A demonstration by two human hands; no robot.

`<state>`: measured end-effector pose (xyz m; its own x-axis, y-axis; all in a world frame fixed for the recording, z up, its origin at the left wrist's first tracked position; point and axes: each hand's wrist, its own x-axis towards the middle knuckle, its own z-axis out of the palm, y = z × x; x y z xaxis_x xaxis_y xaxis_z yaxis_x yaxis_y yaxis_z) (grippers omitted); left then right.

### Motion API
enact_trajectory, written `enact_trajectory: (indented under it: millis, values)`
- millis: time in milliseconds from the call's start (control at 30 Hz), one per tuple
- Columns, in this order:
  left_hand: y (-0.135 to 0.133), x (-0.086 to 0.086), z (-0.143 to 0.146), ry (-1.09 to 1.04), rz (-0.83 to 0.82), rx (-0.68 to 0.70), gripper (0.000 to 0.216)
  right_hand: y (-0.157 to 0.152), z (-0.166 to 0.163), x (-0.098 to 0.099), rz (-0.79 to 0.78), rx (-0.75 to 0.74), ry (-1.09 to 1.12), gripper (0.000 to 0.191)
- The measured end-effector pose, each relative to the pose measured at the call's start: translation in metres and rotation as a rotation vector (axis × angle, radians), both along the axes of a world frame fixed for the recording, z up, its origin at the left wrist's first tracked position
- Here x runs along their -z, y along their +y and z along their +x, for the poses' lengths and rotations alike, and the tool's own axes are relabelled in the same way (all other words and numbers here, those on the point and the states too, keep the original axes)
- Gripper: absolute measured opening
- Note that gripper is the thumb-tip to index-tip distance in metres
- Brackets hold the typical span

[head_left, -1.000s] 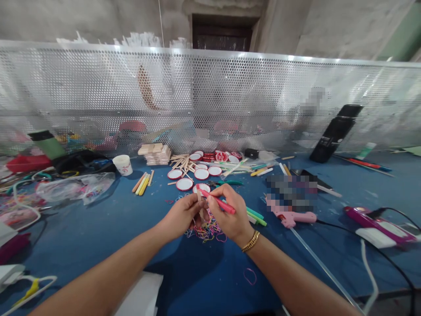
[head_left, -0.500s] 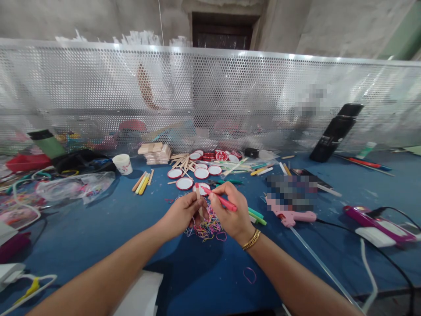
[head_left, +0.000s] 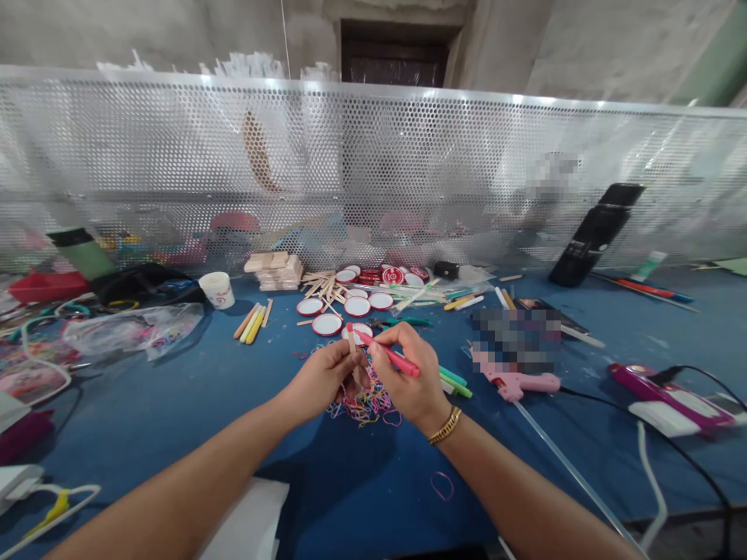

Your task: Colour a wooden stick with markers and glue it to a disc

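Observation:
Between the thumb and fingers of my left hand (head_left: 330, 373) a wooden craft stick (head_left: 352, 342) stands nearly upright, its top end coloured red. My right hand (head_left: 412, 377) grips a red marker (head_left: 397, 359), whose tip points at the upper part of the stick. Whether tip and wood touch is too small to tell. Under both hands lies a heap of coloured rubber bands (head_left: 365, 406). Just beyond are several red-rimmed bottle-cap-like lids (head_left: 357, 306), white inside. Green markers (head_left: 456, 385) lie right beside my right hand.
A stack of craft sticks (head_left: 274, 272) and a paper cup (head_left: 216, 291) stand at the back left. To the right lie a pink glue gun (head_left: 519, 383) with a cord and a purple power strip (head_left: 671, 397). A perforated metal screen (head_left: 397, 171) closes off the far side.
Both hands stay almost in place with the stick and marker. The marker's tip has shifted slightly left toward the stick; little else differs.

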<state>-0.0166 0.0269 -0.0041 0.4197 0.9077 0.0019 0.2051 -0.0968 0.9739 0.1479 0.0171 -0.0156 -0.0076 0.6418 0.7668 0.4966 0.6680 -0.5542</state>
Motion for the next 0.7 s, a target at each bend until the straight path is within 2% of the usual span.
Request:
enact_trajectory:
  millis: [333,700]
  values:
    - [0.0002,0.0007,0.0005,-0.013,0.0,0.026,0.035,-0.0018,-0.0018,-0.0014,-0.033,-0.036,-0.014,0.006]
    - [-0.0011,-0.0004,0.0009,0.003,0.005,0.027,0.03,-0.0008,-0.0021,-0.001,-0.029,-0.043,-0.008,0.006]
